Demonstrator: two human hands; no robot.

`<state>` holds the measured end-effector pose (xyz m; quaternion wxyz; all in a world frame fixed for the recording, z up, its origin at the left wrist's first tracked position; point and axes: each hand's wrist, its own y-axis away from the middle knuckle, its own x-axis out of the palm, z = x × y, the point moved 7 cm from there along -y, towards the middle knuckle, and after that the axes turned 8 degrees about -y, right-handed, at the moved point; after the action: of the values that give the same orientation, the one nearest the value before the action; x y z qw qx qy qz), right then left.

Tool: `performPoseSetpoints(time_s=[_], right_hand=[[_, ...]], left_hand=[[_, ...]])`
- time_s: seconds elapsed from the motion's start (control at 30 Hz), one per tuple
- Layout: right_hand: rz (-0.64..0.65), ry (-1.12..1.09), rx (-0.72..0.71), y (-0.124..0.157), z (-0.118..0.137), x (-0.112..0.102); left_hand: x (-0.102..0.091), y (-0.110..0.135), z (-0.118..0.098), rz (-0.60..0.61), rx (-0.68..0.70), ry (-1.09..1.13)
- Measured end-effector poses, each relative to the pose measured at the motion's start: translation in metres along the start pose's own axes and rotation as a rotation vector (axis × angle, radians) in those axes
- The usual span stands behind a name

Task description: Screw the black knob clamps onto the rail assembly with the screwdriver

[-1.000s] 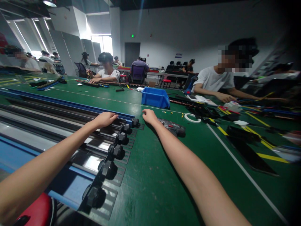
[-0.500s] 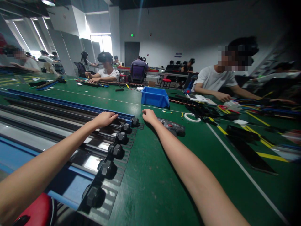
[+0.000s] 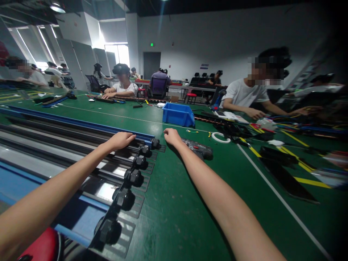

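Where the rail assembly (image 3: pixel 70 156) ends in a row of black hexagonal fittings (image 3: pixel 135 177), the left hand (image 3: pixel 121 140) lies palm down over the far rails, just short of that end. Its fingers extend close together; from where I stand, I cannot tell whether they grip a rail or merely rest there. The assembly occupies the left side of the green table (image 3: pixel 168 210), its long axis running from the far left toward the fittings. The right hand (image 3: pixel 172 135) is positioned beyond the fittings, apart from them, with the fingers curled inward (nothing shows in them, but the inside of the hand is hidden, so I cannot tell what it may hold). Governing relation: the cordless drill (image 3: pixel 199 148) lies on its side immediately to the right of the right wrist, its near-wrist end partly covered by the forearm. The long axis of the drill points away from that wrist, rightward and slightly back toward the wearer. The right hand is therefore the nearer one; the left is separated from the drill by the fittings and a strip of bare tabletop.
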<state>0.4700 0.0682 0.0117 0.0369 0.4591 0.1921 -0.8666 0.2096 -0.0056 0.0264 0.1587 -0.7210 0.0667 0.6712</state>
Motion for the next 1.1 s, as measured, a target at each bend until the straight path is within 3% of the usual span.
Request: performPoseSetpoints(time_s=[0.13, 0.23, 0.37, 0.43, 0.53, 0.63, 0.73, 0.8, 0.9, 1.1], right_hand=[[-0.081, 0.006, -0.057, 0.004, 0.022, -0.019], [-0.134, -0.006, -0.122, 0.015, 0.042, -0.046], [-0.181, -0.017, -0.228, 0.058, 0.049, -0.095], [-0.175, 0.06, -0.157, 0.086, 0.035, -0.117], [-0.126, 0.268, 0.114, 0.127, -0.002, -0.14], [0.047, 0.333, 0.359, 0.154, -0.035, -0.136], [0.266, 0.091, 0.514, 0.168, -0.056, -0.11], [0.324, -0.099, 0.57, 0.17, -0.064, -0.097], [0.287, -0.25, 0.59, 0.169, -0.075, -0.088], [-0.044, -0.325, 0.492, 0.174, -0.092, -0.098]], left_hand=[[0.0, 0.0, 0.0, 0.008, -0.003, -0.014], [0.0, 0.0, 0.001, 0.016, -0.012, -0.022], [0.0, 0.0, 0.001, 0.028, -0.036, -0.006], [0.0, 0.0, 0.001, 0.036, -0.056, 0.012], [-0.001, 0.001, 0.0, 0.043, -0.081, 0.026], [-0.003, 0.002, -0.002, 0.043, -0.091, 0.024], [-0.005, 0.003, -0.002, 0.048, -0.098, 0.023], [-0.005, 0.003, -0.002, 0.047, -0.093, 0.024], [-0.006, 0.003, -0.003, 0.037, -0.073, 0.028], [-0.006, 0.002, -0.003, 0.015, -0.052, 0.04]])
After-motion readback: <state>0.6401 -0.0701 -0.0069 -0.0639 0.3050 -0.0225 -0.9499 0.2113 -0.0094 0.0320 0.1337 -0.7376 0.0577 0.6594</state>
